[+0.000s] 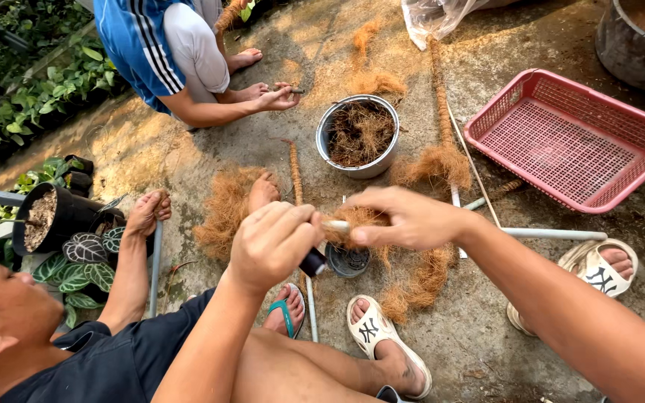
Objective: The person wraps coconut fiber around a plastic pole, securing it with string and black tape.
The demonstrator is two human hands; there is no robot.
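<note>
My left hand (274, 242) is closed around a small black spool (313, 263) at the centre of the view. My right hand (404, 216) pinches a wad of brown coconut fibre (360, 218) against a thin white pipe (335, 225) that runs between the two hands. Loose fibre hangs under my right hand, above a small dark round lid (347, 261) on the concrete. My feet in white sandals (378, 332) rest below.
A metal bowl of fibre (359, 134) stands just beyond my hands, and a pink plastic basket (570, 138) lies at the right. Fibre-wrapped poles (440, 97) and fibre heaps (225, 209) lie on the ground. One person crouches at left by potted plants (54, 216), another at top.
</note>
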